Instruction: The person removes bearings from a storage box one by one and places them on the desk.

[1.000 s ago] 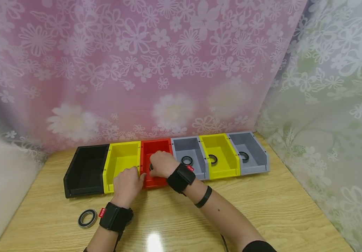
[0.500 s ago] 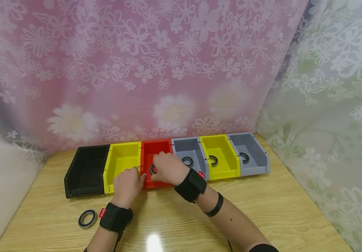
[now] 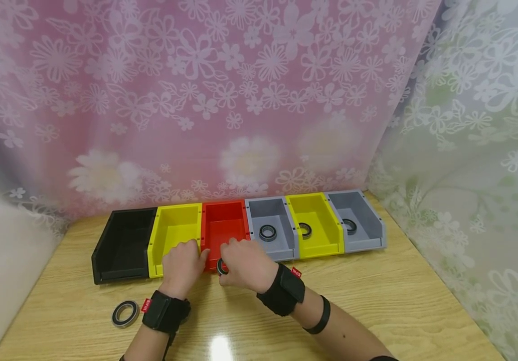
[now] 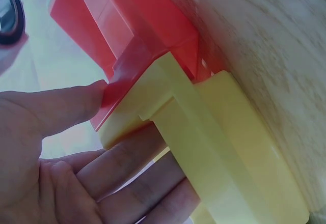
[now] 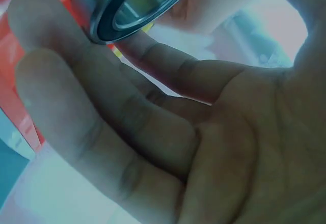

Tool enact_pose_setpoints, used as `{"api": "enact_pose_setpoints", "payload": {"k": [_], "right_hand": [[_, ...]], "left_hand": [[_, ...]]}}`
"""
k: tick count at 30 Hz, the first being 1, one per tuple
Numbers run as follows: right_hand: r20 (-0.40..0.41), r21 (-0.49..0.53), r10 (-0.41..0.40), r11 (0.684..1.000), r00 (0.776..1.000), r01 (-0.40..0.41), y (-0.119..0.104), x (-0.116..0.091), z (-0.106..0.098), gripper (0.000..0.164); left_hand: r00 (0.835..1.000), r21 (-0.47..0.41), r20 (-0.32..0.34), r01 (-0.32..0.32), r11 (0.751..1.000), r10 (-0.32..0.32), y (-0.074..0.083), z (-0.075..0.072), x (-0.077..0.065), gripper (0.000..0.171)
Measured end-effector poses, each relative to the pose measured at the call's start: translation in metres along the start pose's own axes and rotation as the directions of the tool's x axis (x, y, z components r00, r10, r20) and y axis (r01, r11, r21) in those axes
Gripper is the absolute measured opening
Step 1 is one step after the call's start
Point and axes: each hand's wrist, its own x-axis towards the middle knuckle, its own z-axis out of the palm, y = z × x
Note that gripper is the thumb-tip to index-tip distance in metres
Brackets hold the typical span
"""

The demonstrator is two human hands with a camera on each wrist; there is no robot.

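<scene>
My right hand pinches a ball bearing at the front lip of the red bin. The bearing shows its steel outer ring and black seal close up in the right wrist view, held at the fingertips. My left hand grips the front side walls where the left yellow bin meets the red one. In the left wrist view its thumb lies against the red wall, while the other fingers reach behind the yellow edge and are partly hidden.
A black bin ends the row on the left. A grey bin, another yellow bin and another grey bin each contain one bearing. A loose bearing lies on the wooden table, front left.
My right hand has drawn back from inside the red bin toward its front edge, bringing the bearing with it. The left hand has stayed in place.
</scene>
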Motion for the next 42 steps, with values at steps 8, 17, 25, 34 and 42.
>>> {"api": "enact_pose_setpoints", "payload": {"k": [8,17,25,34,42], "right_hand": [[0.060,-0.066,-0.010,0.998,0.998,0.014,-0.013,-0.010,0.012,0.040],[0.088,-0.082,-0.025,0.996,0.996,0.032,-0.017,-0.011,0.034,0.035],[0.092,-0.084,-0.027,0.996,0.995,0.035,-0.019,-0.010,0.046,0.032],[0.086,-0.110,-0.032,0.993,0.996,0.041,-0.017,-0.009,0.054,0.033],[0.076,-0.133,-0.029,0.990,0.997,0.039,-0.017,-0.007,0.056,0.034]], "left_hand": [[1.000,-0.003,0.001,0.003,1.000,-0.003,0.002,-0.001,0.000,0.036],[1.000,0.004,0.002,0.008,1.000,-0.008,0.003,-0.002,-0.002,0.036],[1.000,0.003,0.006,0.009,1.000,-0.009,0.002,-0.001,-0.001,0.035],[1.000,0.002,0.015,0.015,1.000,-0.015,0.002,-0.002,-0.002,0.036],[1.000,-0.005,0.016,0.014,1.000,-0.014,0.003,-0.004,-0.002,0.036]]}}
